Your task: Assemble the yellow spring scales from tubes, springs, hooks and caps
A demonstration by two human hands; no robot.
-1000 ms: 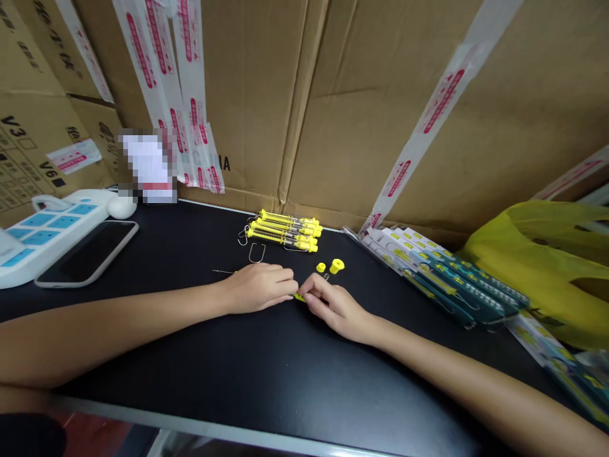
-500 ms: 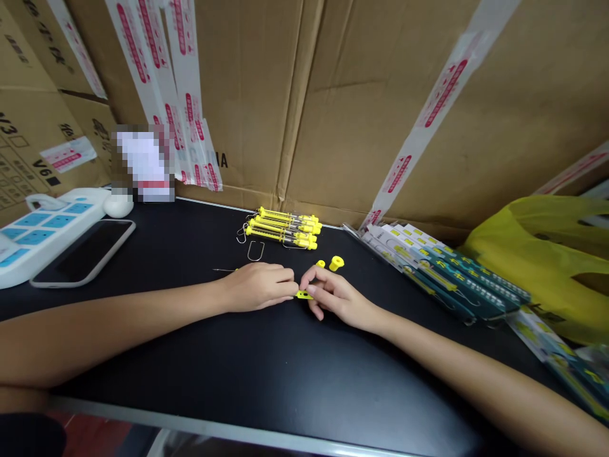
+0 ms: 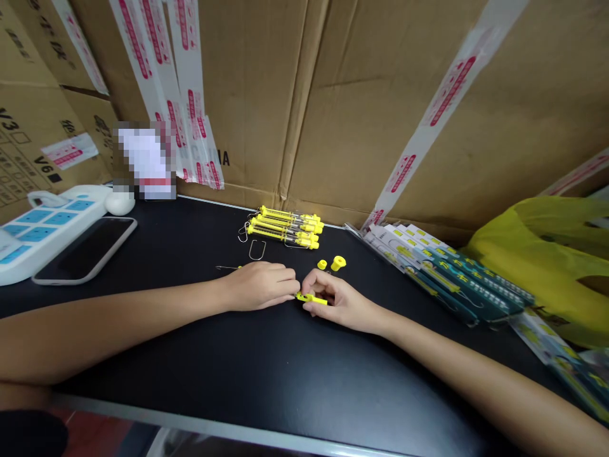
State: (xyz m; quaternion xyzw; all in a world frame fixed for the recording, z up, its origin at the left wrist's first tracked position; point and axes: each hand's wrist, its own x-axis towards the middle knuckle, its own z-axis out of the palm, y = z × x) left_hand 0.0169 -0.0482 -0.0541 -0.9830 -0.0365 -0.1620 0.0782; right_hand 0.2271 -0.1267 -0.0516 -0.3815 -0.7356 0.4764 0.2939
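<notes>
My left hand [image 3: 266, 287] is closed, its fingertips pinching the left end of a small yellow plastic piece [image 3: 318, 300] with holes in it. My right hand [image 3: 345, 303] has thumb and fingertips closed on the same piece, which sticks out past the thumb. Left of my left hand a thin metal rod with a hook [image 3: 227, 267] shows, the rest hidden behind the hand. Just beyond my right hand are a small yellow cap [image 3: 322, 264] and a larger flanged yellow cap [image 3: 339, 262]. A bent wire loop [image 3: 257, 250] lies behind my left hand.
Several yellow tube-shaped hook scales [image 3: 285, 227] lie at the back of the black table [image 3: 266, 374]. Packaged ones [image 3: 447, 273] are stacked right, beside a yellow plastic bag [image 3: 533, 254]. A phone [image 3: 88, 251] and power strip [image 3: 52, 222] lie left. Cardboard [image 3: 247, 95] rises behind.
The fingers of my right hand have closed in, and more of the yellow piece now shows to the right, past the thumb. My left hand has stayed nearly in place.
</notes>
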